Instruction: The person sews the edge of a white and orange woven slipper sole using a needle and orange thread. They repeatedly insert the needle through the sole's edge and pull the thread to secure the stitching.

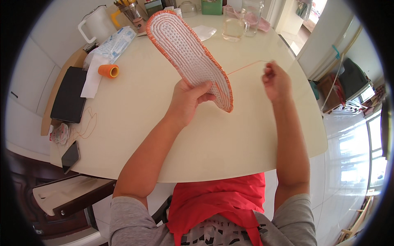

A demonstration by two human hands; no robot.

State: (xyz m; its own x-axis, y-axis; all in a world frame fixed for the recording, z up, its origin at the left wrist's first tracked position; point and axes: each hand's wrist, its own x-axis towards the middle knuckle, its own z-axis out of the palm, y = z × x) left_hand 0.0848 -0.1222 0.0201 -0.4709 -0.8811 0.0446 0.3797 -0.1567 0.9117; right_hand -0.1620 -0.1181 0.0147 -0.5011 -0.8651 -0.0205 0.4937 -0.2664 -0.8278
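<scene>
My left hand (190, 98) grips a white stitched shoe sole (190, 52) near its lower end, thumb on the face turned to me. Orange stitches run round the sole's rim, and its long end tilts up to the left. From its right edge an orange thread (244, 66) stretches to my right hand (277, 80), raised above the table on the right. The fingers there are closed at the thread's far end, where a thin needle seems to be pinched; it is too small to see surely. An orange thread spool (108, 71) lies on its side at the left.
On the cream table (234, 147), a black tablet-like case (69, 93), a phone (70, 156), loose thread (89, 123) and a plastic packet (118, 43) lie left. A white pitcher (97, 24) and a glass mug of liquid (234, 27) stand at the back.
</scene>
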